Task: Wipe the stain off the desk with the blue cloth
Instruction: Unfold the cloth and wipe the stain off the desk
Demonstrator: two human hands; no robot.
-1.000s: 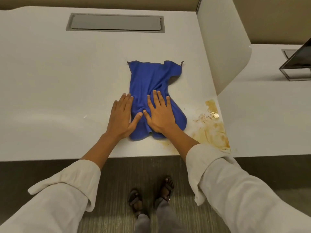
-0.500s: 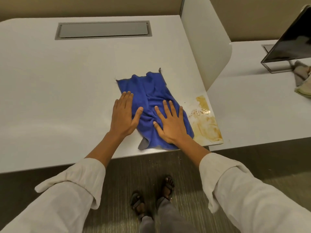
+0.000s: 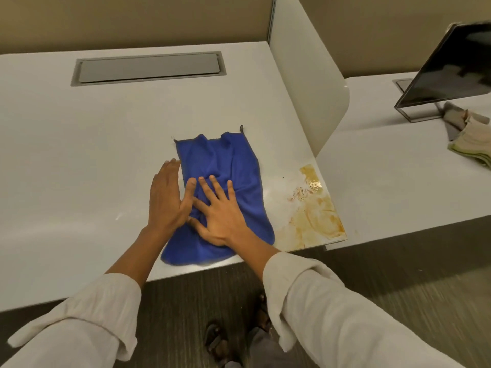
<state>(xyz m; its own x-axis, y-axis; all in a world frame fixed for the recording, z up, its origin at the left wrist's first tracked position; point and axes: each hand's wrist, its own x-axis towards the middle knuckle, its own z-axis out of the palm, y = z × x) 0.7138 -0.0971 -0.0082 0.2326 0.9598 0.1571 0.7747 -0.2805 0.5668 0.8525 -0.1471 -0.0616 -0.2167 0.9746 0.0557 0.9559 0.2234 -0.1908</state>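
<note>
A: What could go wrong?

B: The blue cloth (image 3: 223,192) overhangs the table (image 3: 79,155) edge behind both wrists; only flat, spread fingers (image 3: 212,187) of the right hand (image 3: 218,219) pin it, gripping nothing. Push carelessly and it may bunch or slide off.

A: The left hand (image 3: 166,197)?

B: Open, mostly beside the cloth. The stain (image 3: 313,216) lies untouched, right of the fingers. Cloth under the palms is hidden.

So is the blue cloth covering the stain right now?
No, the blue cloth lies left of the brownish stain, which sits fully exposed at the desk's right front corner.
</note>
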